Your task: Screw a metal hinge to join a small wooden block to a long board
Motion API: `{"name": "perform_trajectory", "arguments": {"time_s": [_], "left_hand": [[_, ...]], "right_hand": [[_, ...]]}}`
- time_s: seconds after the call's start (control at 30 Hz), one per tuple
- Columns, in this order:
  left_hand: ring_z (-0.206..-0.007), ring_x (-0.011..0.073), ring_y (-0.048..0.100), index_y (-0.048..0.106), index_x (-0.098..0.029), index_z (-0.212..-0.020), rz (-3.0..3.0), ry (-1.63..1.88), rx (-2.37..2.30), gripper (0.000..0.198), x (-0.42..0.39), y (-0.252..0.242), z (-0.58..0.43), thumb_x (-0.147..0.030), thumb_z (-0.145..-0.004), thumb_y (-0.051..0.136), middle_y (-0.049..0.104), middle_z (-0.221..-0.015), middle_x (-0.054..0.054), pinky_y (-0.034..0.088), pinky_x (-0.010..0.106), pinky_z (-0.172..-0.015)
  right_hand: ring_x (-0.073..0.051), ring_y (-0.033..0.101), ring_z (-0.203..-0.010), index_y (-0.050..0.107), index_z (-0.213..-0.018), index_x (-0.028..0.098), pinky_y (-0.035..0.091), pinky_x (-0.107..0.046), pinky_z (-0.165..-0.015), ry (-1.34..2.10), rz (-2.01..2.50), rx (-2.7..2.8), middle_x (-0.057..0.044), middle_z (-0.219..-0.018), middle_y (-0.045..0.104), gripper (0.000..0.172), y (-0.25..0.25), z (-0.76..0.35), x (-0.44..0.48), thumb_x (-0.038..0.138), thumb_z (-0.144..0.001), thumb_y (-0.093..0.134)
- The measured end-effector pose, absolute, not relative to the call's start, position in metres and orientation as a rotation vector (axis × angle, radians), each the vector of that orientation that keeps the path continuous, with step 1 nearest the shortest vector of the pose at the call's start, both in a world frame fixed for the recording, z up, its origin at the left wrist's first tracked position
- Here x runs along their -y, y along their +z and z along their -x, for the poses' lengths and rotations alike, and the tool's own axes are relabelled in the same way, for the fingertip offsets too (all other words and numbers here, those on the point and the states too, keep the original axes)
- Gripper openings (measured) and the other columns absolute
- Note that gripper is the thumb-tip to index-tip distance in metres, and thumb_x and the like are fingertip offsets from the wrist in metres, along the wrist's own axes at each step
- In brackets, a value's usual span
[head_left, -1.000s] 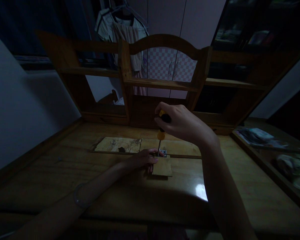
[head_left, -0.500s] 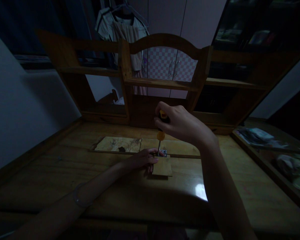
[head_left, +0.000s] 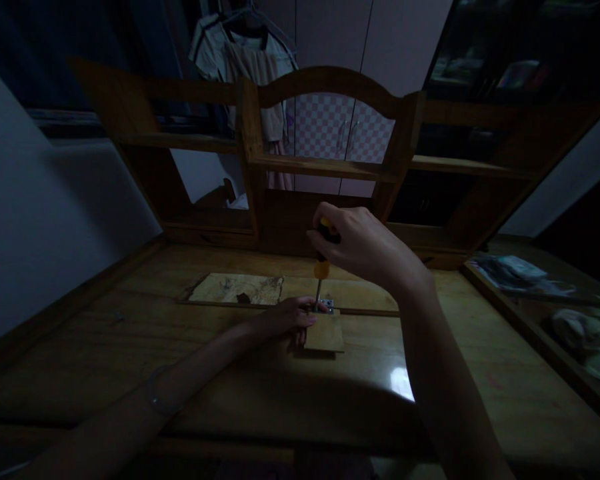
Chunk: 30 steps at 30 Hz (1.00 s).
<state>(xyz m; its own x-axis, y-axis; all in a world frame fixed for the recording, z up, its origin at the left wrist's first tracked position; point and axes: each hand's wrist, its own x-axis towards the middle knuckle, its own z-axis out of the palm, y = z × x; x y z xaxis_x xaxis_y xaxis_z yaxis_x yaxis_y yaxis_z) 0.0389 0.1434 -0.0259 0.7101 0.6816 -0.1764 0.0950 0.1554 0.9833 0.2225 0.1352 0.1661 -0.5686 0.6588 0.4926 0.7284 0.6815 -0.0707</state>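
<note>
Yellow-handled screwdriver [head_left: 321, 269] stands upright on the surface [head_left: 205, 353], its tip on a small metal hinge [head_left: 329, 307] at the far edge of the wooden block [head_left: 325, 335]. The right hand [head_left: 360, 247] has its fingers closed round the handle to bear down. The left hand [head_left: 286, 317] steadies the tip, its grip unclear.

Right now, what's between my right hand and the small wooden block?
In the head view, the screwdriver: gripped by the right hand, its shaft runs down to a metal plate at the far edge of the wooden block.
</note>
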Motion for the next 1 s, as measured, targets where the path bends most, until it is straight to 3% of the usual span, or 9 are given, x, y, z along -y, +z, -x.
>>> {"name": "perform_trajectory", "arguments": {"time_s": [0.17, 0.3, 0.4, 0.53, 0.63, 0.73, 1.0], "left_hand": [[-0.054, 0.0133, 0.059, 0.046, -0.012, -0.131, -1.381, 0.490, -0.686, 0.053, -0.1402, -0.0227, -0.0378, -0.040, -0.088, 0.063, 0.060, -0.068, 0.004, 0.047, 0.021, -0.053], [-0.054, 0.0148, 0.060, 0.046, -0.013, -0.131, -1.373, 0.465, -0.719, 0.056, -0.1402, -0.0221, -0.0374, -0.041, -0.087, 0.065, 0.060, -0.066, 0.004, 0.047, 0.022, -0.052], [-0.052, 0.0141, 0.059, 0.046, -0.014, -0.130, -1.358, 0.458, -0.704, 0.055, -0.1417, -0.0236, -0.0380, -0.041, -0.087, 0.065, 0.060, -0.066, 0.003, 0.047, 0.021, -0.051], [-0.050, 0.0133, 0.058, 0.046, -0.012, -0.130, -1.358, 0.473, -0.697, 0.054, -0.1414, -0.0232, -0.0384, -0.039, -0.087, 0.064, 0.059, -0.064, 0.003, 0.046, 0.020, -0.050], [-0.053, 0.0144, 0.059, 0.045, -0.011, -0.131, -1.368, 0.475, -0.701, 0.054, -0.1403, -0.0216, -0.0377, -0.039, -0.087, 0.063, 0.060, -0.065, 0.004, 0.047, 0.021, -0.051], [-0.052, 0.0152, 0.059, 0.045, -0.011, -0.132, -1.378, 0.464, -0.707, 0.055, -0.1402, -0.0213, -0.0371, -0.039, -0.088, 0.063, 0.061, -0.066, 0.004, 0.046, 0.022, -0.051], [-0.052, 0.0138, 0.059, 0.047, -0.013, -0.130, -1.347, 0.479, -0.769, 0.056, -0.1376, -0.0178, -0.0397, -0.041, -0.085, 0.065, 0.060, -0.067, 0.004, 0.047, 0.021, -0.052]], "right_hand": [[-0.022, 0.055, -0.080, 0.054, -0.111, 0.016, 0.036, -0.029, -0.071, -0.130, 1.070, 2.399, -0.006, -0.090, 0.060, 0.027, 0.1669, -0.2234, -0.1333, 0.036, -0.093, 0.059], [-0.020, 0.055, -0.081, 0.053, -0.113, 0.018, 0.037, -0.027, -0.070, -0.047, 0.984, 2.450, -0.004, -0.091, 0.059, 0.023, 0.1671, -0.2235, -0.1323, 0.025, -0.092, 0.058], [-0.019, 0.054, -0.075, 0.053, -0.112, 0.017, 0.035, -0.027, -0.067, -0.116, 1.040, 2.443, -0.004, -0.085, 0.058, 0.018, 0.1663, -0.2222, -0.1317, 0.028, -0.098, 0.055], [-0.022, 0.056, -0.081, 0.053, -0.114, 0.016, 0.037, -0.029, -0.073, -0.139, 1.111, 2.414, -0.006, -0.090, 0.059, 0.027, 0.1671, -0.2224, -0.1293, 0.036, -0.096, 0.059], [-0.022, 0.056, -0.087, 0.054, -0.115, 0.017, 0.038, -0.028, -0.076, -0.062, 1.034, 2.441, -0.006, -0.097, 0.059, 0.027, 0.1685, -0.2234, -0.1279, 0.028, -0.092, 0.061], [-0.020, 0.055, -0.079, 0.054, -0.114, 0.017, 0.037, -0.026, -0.071, -0.064, 0.994, 2.456, -0.004, -0.089, 0.059, 0.022, 0.1682, -0.2229, -0.1287, 0.023, -0.094, 0.058], [-0.020, 0.054, -0.084, 0.054, -0.113, 0.018, 0.036, -0.026, -0.071, -0.054, 0.990, 2.424, -0.004, -0.091, 0.058, 0.018, 0.1662, -0.2290, -0.1356, 0.026, -0.098, 0.060]]}}
